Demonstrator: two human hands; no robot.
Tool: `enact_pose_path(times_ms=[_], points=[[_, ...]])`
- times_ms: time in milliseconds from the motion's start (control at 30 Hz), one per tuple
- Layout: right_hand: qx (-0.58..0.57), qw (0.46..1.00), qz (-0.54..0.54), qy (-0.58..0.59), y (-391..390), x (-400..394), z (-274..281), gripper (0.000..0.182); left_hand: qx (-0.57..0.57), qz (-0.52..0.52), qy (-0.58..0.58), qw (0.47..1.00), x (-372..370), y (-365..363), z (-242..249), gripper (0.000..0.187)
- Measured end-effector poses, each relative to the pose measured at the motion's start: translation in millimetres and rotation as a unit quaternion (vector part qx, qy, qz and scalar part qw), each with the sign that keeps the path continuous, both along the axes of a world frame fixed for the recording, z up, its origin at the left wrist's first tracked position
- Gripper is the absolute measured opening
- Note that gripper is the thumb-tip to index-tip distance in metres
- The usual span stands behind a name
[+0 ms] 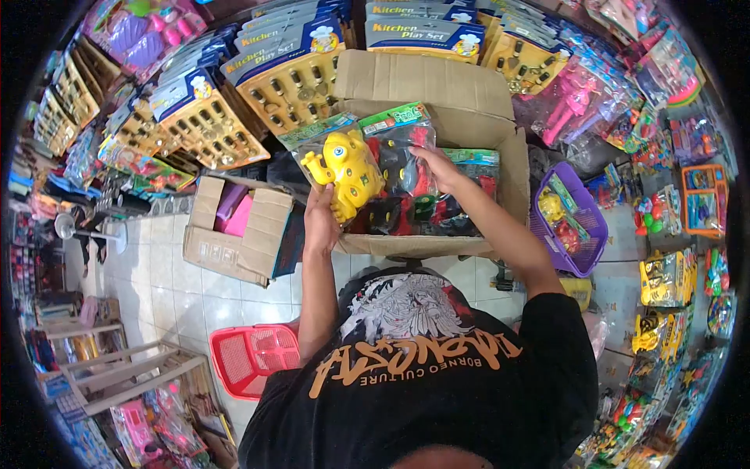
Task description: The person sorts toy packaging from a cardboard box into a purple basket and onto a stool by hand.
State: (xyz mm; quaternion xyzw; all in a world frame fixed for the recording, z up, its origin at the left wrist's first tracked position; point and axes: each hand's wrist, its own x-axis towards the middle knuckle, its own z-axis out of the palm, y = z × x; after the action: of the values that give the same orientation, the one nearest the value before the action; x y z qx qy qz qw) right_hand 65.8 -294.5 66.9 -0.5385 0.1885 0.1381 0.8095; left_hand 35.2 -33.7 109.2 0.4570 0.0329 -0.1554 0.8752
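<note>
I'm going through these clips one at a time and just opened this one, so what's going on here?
At an open box, a person's left hand holds up a bagged yellow toy. The right hand is at the edge of a dark packet beside it; whether it grips it is hard to tell. More packets are in the box. To the right, a purple basket holds bagged toys too.
</note>
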Motion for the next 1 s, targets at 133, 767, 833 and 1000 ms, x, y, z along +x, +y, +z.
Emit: enact_pose_path(times_ms=[133, 767, 833, 1000], points=[[0.042, 0.995, -0.023, -0.093, 5, -20, 19, 0.037, -0.031, -0.057, 0.000, 0.998, 8, -10, 5, 0.039], [-0.412, 0.849, -0.200, -0.262, 27, -127, 93, 0.068, -0.213, -0.214, 0.036, 0.953, 15, -14, -13, 0.042], [-0.498, 0.805, -0.208, -0.246, 31, -137, 106, 0.068, -0.226, -0.224, 0.047, 0.947, 16, -19, -16, 0.042], [-0.580, 0.723, -0.250, -0.280, 24, -152, 96, 0.095, -0.207, -0.254, 0.041, 0.944, 5, -25, -7, 0.042]])
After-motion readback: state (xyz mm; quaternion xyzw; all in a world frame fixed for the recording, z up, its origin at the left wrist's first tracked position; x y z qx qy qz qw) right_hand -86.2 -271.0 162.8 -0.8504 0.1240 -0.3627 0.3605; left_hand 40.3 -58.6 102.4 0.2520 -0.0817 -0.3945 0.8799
